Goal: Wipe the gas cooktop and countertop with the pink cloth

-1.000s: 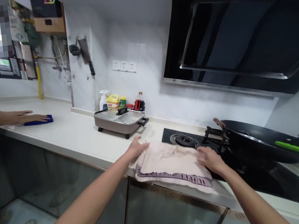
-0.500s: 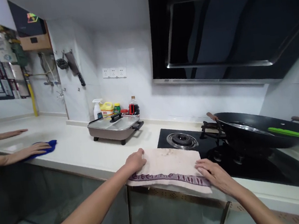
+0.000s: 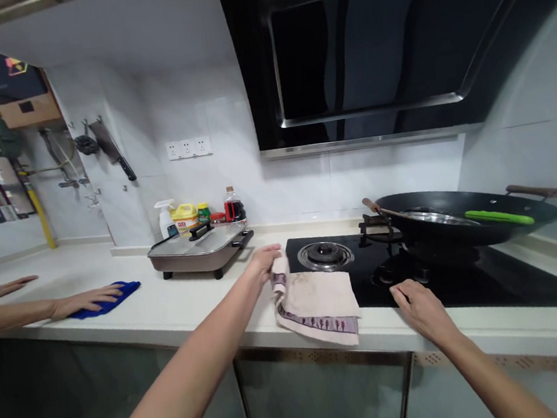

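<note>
My left hand (image 3: 265,263) pinches the left edge of a cream towel (image 3: 321,296) with a purple tree-pattern border. That edge is raised and curls over, while the rest lies flat across the counter's front edge and the corner of the black gas cooktop (image 3: 366,273). Brown stains mark the towel's upper part. Apart from the cloth, my right hand (image 3: 423,310) rests by the cooktop's front edge, fingers curled together and nothing visible in them. Just behind the towel sits a bare burner (image 3: 325,255).
A wok (image 3: 463,241) with a green-handled utensil (image 3: 498,217) stands on the right burner. An electric pan with a glass lid (image 3: 197,252) sits left, before several bottles. Another person's hand (image 3: 85,302) presses a blue cloth (image 3: 113,302) on the counter. A range hood (image 3: 362,58) hangs above.
My left hand has lifted the towel's left edge and folded it up. My right hand has let go of the towel's right side and moved away. The other person's blue cloth has slid right.
</note>
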Motion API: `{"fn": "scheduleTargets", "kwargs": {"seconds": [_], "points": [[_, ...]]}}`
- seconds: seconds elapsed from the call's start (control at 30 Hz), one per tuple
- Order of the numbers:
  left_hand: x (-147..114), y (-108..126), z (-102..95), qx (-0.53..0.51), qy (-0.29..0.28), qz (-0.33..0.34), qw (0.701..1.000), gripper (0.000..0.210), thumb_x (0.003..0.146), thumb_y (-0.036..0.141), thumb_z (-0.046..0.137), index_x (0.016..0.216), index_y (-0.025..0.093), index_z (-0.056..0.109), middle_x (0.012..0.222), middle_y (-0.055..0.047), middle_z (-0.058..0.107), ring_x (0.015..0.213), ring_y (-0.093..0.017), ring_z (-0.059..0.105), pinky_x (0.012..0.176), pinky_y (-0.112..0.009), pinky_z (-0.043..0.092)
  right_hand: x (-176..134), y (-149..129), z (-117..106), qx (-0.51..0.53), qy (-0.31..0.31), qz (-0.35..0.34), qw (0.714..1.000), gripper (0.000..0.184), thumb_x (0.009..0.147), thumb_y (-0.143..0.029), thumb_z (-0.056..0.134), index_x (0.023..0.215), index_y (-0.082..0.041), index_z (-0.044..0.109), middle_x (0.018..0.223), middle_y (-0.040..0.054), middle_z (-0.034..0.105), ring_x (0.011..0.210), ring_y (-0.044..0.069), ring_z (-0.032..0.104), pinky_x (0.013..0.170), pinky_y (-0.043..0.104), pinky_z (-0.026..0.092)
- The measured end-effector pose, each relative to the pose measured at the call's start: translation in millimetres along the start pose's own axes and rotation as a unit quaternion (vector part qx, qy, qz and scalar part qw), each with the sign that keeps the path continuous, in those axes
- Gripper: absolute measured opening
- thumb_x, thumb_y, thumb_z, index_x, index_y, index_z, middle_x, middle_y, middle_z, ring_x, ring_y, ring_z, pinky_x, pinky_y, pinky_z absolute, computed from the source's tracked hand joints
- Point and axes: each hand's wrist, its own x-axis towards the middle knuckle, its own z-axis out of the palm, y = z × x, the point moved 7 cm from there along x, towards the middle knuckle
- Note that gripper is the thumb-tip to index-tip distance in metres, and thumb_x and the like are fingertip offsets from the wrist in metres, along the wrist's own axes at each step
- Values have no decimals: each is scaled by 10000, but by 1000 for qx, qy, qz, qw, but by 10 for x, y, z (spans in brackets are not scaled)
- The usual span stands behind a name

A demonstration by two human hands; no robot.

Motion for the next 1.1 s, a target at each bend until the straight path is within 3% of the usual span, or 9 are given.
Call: {"fn": "scheduleTargets", "kwargs": {"seconds": [0.1,0.2,0.33,0.5,0.6,0.73,0.87,0.97,1.1], "points": [[-55,21,581,-7,-65,-28,997,445,824,243,770,1233,104,663,989,-105,735,749,-146,678,736,-300,560,-9,55,-35,23,27,16,999,413,1031,-452,362,883,-234,681,904,70,676,934,245,642,871,377,454],[-202,9,821,45,-128,-31,990,560,750,289,838,1278,173,691,1155,-128,743,868,-195,722,779,-339,583,-4,77,-44,42,36,17,998,381,1022,-443,388,875,-241,676,891,56,670,914,236,645,874,366,462],[-346,-61,452,158,-89,-5,983,480,797,342,735,1250,185,703,1251,-122,727,1045,-242,703,874,-360,568,7,62,-44,56,33,21,998,375,1017,-440,391,876,-245,678,904,55,675,911,234,642,881,370,463],[-632,-176,20,247,-23,40,968,296,773,309,694,1040,196,752,1150,-103,751,1124,-292,664,1054,-423,500,-2,73,-33,40,27,24,999,392,999,-435,391,831,-248,692,905,63,684,911,236,645,868,376,472],[-849,-268,106,296,-37,113,948,251,796,290,686,1020,210,766,1237,-113,735,1208,-293,641,1127,-426,451,10,79,-30,37,16,13,999,385,982,-436,406,824,-248,702,939,67,702,940,243,650,904,396,480],[-1010,-439,347,383,-71,231,892,297,910,318,608,1149,222,755,1443,-136,652,1365,-304,561,1171,-475,402,98,-130,-8,62,1,2,998,419,997,-471,398,952,-259,756,1132,82,740,1068,263,661,961,435,490],[-952,-607,352,370,-69,191,906,313,908,322,599,1182,243,728,1454,-106,654,1370,-295,554,1182,-484,382,200,-838,162,65,-47,-76,994,451,1037,-491,380,1225,-291,738,1364,91,692,1290,282,597,1062,494,448],[-937,-615,330,360,-67,163,916,240,920,363,599,1094,252,720,1450,-97,647,1388,-295,529,1195,-470,359,210,-1372,299,49,-92,-160,982,433,1060,-440,378,1336,-299,679,1438,88,659,1432,299,489,1172,574,321],[-977,-612,386,391,-84,164,902,363,865,461,693,1151,241,654,1503,-111,569,1422,-326,463,1189,-496,347,110,-1472,322,61,-143,-189,970,386,1079,-420,357,1238,-306,689,1327,69,712,1322,270,569,1163,572,295]]}}
